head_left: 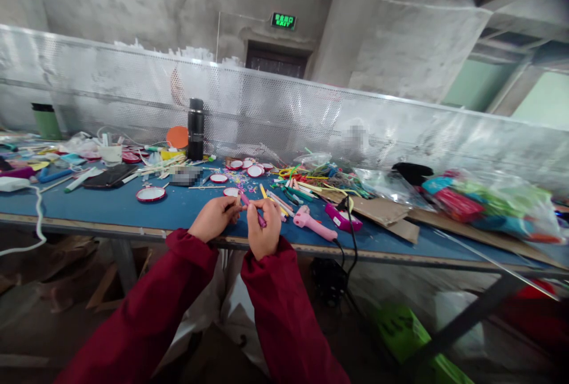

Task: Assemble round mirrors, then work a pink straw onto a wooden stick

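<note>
My right hand (pixel 264 231) is closed round a pink-purple pen-shaped stick (pixel 262 220), which sticks out above and below the fingers. Close beside it, my left hand (pixel 214 218) is pinched, its fingertips almost meeting the stick's upper end; whatever lies between them is too small to make out. Both hands are just above the front edge of the blue table (pixel 186 209). Beyond them lie white round pieces with red rims, one of them (pixel 231 192) partly behind the fingers. Several slim coloured sticks (pixel 275 201) lie right of my right hand.
At right are a pink glue gun (pixel 315 224) with a cord, a purple device (pixel 343 218), flat cardboard (pixel 382 209) and bagged colourful material (pixel 493 203). A black bottle (pixel 195 129) stands at the back by a perforated metal screen (pixel 275 108). A dark phone (pixel 109 176) lies left.
</note>
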### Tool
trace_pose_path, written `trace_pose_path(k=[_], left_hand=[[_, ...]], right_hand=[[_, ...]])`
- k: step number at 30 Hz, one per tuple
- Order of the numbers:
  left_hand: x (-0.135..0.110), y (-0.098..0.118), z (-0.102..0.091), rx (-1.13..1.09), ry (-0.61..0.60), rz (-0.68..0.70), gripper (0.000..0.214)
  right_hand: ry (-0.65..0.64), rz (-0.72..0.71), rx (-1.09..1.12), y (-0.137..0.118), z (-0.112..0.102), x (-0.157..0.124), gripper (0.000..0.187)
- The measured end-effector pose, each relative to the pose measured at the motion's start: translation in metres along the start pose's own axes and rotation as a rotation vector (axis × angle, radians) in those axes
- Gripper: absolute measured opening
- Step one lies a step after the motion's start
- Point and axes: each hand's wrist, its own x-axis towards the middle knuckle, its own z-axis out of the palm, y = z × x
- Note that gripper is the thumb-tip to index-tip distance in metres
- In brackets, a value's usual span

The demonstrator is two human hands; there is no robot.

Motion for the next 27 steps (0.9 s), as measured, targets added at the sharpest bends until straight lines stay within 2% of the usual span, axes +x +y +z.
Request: trace_pose_path(k=[27], left_hand=[[-0.0002, 0.0, -0.0005, -0.009, -0.004, -0.011, 0.033]], right_hand=[[0.017, 0.017, 0.021, 0.0003, 0.0001, -0.0007, 0.015]])
